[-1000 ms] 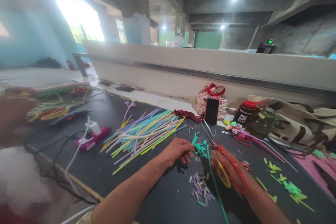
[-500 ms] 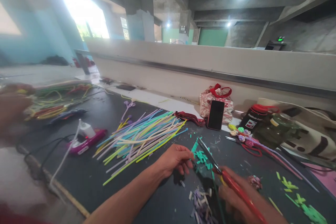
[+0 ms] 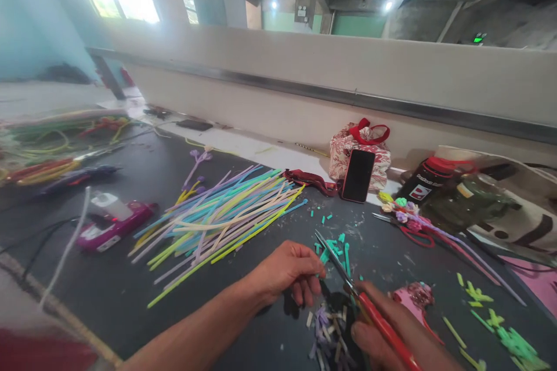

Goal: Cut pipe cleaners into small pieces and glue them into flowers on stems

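Observation:
My right hand [image 3: 383, 324] grips a pair of scissors [image 3: 374, 317] with long red handles. Their silver blades point up and left over short cut pieces of turquoise stick [image 3: 343, 249]. Just left of the blades is my left hand [image 3: 296, 269], its thumb and fingers curled together. Whatever is between those fingertips is hidden. Below the hands lies a heap of purple and whitish cut pieces [image 3: 328, 330]. A bundle of long pastel sticks [image 3: 226, 214] is spread left of my left hand.
A phone [image 3: 358, 175] leans against a patterned bag [image 3: 337, 153]. Dark bottle [image 3: 420, 182], glass jar [image 3: 472, 200] and small flowers [image 3: 404, 208] stand right of it. Yellow-green pieces [image 3: 478, 295] lie at right, a magenta power strip [image 3: 113, 229] at left. A low partition [image 3: 261, 58] runs behind.
The view has tilted down a little. The turquoise pieces beside the blades lie differently, with fewer showing. A blurred arm at the left edge has gone from view. Both hands stay close together.

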The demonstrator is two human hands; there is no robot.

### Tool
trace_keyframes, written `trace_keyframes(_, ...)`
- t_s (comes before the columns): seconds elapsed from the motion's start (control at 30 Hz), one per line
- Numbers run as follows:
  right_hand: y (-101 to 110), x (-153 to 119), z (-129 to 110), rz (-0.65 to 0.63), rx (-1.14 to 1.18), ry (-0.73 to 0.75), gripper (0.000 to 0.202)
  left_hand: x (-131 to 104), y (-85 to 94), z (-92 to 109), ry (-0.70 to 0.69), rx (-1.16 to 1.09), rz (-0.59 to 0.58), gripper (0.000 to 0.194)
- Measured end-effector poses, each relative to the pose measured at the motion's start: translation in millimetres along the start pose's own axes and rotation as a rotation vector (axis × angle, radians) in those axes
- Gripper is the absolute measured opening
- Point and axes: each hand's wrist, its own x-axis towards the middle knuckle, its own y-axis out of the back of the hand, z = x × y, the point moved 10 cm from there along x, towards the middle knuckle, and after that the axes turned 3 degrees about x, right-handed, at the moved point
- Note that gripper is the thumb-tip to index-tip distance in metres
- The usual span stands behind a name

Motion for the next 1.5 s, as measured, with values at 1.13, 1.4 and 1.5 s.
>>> trace_keyframes(1.13, -2.9, -6.3, 24.2, -0.018, 0.187, -0.162, 0.061, 0.2, -1.1, -3.6, 0.0, 0.008, -0.028, 0.016)
trace_keyframes(1.4, -22.4, -0.1, 27.8, -0.151, 0.412, -0.428, 0.039, 10.4, 4.6, -18.0, 0.085, 0.089, 0.006, 0.014)
trace_keyframes(1.5, -27.2, 3.5, 31.5, -0.22, 0.49, -0.446, 0.035, 15.1, 4.3, -20.2, 0.103, 0.119, 0.008, 0.013)
